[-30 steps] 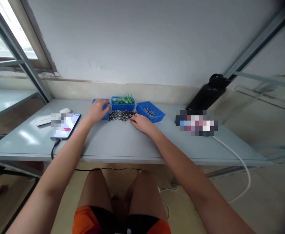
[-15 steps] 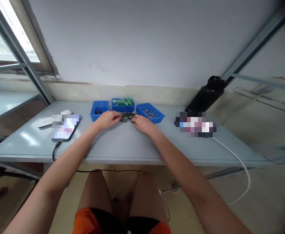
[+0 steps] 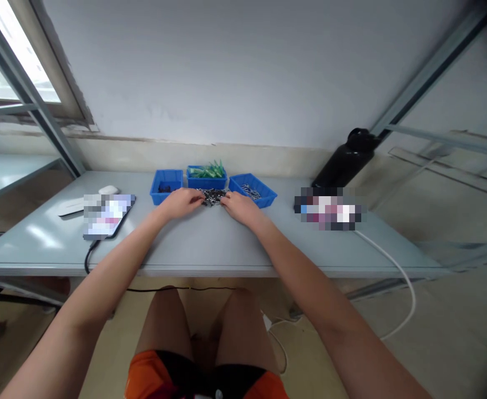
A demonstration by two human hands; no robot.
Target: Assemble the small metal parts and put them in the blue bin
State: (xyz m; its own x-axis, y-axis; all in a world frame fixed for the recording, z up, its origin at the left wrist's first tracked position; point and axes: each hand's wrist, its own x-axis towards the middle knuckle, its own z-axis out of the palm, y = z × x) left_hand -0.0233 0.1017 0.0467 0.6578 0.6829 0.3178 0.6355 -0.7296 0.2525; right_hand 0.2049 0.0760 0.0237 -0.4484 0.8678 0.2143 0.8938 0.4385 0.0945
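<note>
A pile of small dark and silvery metal pieces (image 3: 213,197), too small to name, lies on the table between my two hands. My left hand (image 3: 182,203) is at the pile's left edge, its fingers curled together into the pieces. From the opposite side, my right hand (image 3: 240,207) touches the pile with bent fingers and thumb close together. What either set of fingertips pinches is too small to make out. Just behind stand three blue bins: the left bin (image 3: 154,191) with dark pieces, the middle bin (image 3: 207,183) with green pieces, the right bin (image 3: 264,203) with silvery pins or screws.
On the grey table (image 3: 210,249) a phone (image 3: 109,217) with a black cable lies at left, by a white rounded object (image 3: 108,190). At right are a blurred-out device (image 3: 329,209) with a white cable and a leaning black bottle (image 3: 345,160). A wall rises behind.
The whole view has shifted slightly, so everything sits a little further left and up. Both hands stay at the pile, with only small finger movements.
</note>
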